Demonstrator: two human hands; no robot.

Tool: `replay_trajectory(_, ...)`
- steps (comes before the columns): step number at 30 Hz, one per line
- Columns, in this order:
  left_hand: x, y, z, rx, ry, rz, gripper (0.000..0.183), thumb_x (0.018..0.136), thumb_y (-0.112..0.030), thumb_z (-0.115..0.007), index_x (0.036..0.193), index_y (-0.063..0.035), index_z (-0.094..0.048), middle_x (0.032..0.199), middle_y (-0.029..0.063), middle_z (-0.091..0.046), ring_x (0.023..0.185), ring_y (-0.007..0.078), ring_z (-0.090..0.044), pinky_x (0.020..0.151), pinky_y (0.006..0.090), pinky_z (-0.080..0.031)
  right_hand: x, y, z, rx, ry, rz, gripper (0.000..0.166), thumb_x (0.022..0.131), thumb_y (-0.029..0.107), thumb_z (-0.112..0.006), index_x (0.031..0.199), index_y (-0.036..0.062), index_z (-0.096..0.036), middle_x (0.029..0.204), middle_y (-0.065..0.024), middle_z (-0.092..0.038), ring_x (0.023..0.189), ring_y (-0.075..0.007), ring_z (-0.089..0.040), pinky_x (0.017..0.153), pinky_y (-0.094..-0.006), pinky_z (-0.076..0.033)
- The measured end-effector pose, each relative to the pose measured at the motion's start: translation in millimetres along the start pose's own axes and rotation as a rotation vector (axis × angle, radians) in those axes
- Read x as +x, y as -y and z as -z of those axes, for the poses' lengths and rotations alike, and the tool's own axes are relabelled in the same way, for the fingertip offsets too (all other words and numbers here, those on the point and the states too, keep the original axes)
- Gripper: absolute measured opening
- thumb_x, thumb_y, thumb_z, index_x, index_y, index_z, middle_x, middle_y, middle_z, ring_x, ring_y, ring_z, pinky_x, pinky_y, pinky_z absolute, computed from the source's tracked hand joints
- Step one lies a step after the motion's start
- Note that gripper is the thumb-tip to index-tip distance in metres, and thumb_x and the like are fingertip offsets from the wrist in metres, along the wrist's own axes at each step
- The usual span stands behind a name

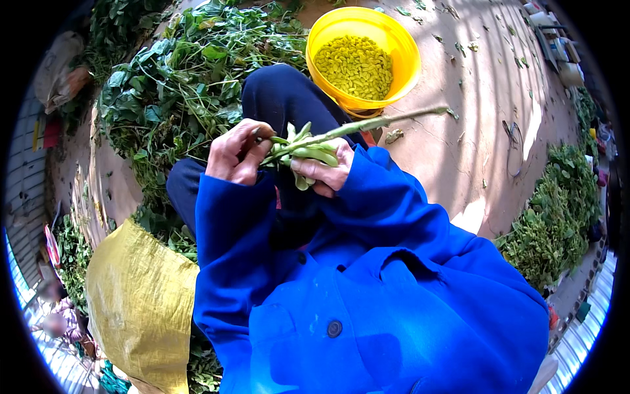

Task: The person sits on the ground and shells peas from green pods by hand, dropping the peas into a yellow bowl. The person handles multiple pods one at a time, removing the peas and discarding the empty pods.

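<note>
In the head view, a green plant stem [384, 119] with a cluster of green bean pods [315, 153] lies across both my hands above my lap, its bare end pointing right. My right hand [327, 170] is closed around several pods below the stem. My left hand [241, 150] has its thumb and fingers pinched at the left end of the cluster; what exactly they pinch is partly hidden. Beyond my knee stands a yellow plastic bucket [406, 61] holding many loose green beans [354, 66].
A large heap of leafy bean plants [192, 74] lies ahead and to the left. A yellow woven sack [142, 300] is at my left side. More plants [551, 216] lie at the right. People [64, 317] appear at the lower left edge. A thin cord loop [514, 143] lies on the floor.
</note>
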State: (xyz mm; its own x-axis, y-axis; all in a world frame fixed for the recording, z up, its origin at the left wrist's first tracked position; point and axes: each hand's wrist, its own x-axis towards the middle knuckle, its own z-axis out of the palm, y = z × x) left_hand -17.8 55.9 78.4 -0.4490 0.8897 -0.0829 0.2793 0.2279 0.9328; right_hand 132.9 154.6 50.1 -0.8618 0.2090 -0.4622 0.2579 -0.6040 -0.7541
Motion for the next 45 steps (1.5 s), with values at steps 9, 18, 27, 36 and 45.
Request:
replay_trajectory(9,-37.0,-9.8,54.0,0.039,-0.643,-0.110,0.007,0.076,0.005,-0.056,0.081,0.0004,-0.057,0.068,-0.0009,-0.054,0.062,0.0044,-0.048,0.059,0.0165,-0.039,71.9,26.3,-50.8,0.019,0.340,0.061,0.018,0.080,0.010,-0.053,0.097,0.0045,-0.058,0.060,0.0028,-0.051,0.041,-0.0015,-0.041,0.034,-0.0143,-0.028)
replay_trajectory(18,-43.2,-12.3,50.7,0.458,-0.985,-0.175,0.006,0.075,0.000,-0.058,0.081,-0.0016,-0.057,0.067,0.0076,-0.056,0.052,0.0121,-0.050,0.051,0.0238,-0.043,86.7,16.6,-64.7,-0.003,0.317,0.062,0.030,0.075,0.000,-0.046,0.103,0.0012,-0.056,0.068,-0.0029,-0.057,0.050,-0.0050,-0.048,0.040,-0.0173,-0.036)
replay_trajectory(27,-15.0,18.4,7.5,0.825,-0.741,-0.273,0.017,0.069,0.000,-0.059,0.086,-0.0013,-0.056,0.076,0.0132,-0.056,0.066,0.0294,-0.057,0.058,0.0333,-0.047,56.1,-42.6,-48.4,-0.299,0.602,0.194,0.034,0.072,-0.001,-0.041,0.102,0.0025,-0.056,0.077,0.0007,-0.057,0.073,-0.0072,-0.050,0.062,-0.0214,-0.040)
replay_trajectory(36,-30.3,14.1,-16.8,-0.252,-0.679,-0.083,0.012,0.078,0.002,-0.057,0.090,0.0004,-0.055,0.074,0.0031,-0.058,0.065,0.0052,-0.052,0.060,0.0173,-0.041,53.8,-5.2,-45.9,0.442,0.070,-0.064,0.021,0.084,0.015,-0.054,0.102,0.0034,-0.054,0.067,0.0003,-0.052,0.050,-0.0046,-0.043,0.043,-0.0167,-0.032)
replay_trajectory(45,-39.1,16.0,-47.9,-0.445,-0.549,-0.050,0.016,0.082,0.002,-0.051,0.098,-0.0006,-0.050,0.078,0.0044,-0.057,0.065,0.0081,-0.054,0.059,0.0181,-0.044,32.8,7.9,-26.3,0.401,0.063,-0.081,0.018,0.085,0.020,-0.054,0.094,0.0056,-0.055,0.062,0.0033,-0.044,0.044,-0.0029,-0.034,0.038,-0.0178,-0.025)
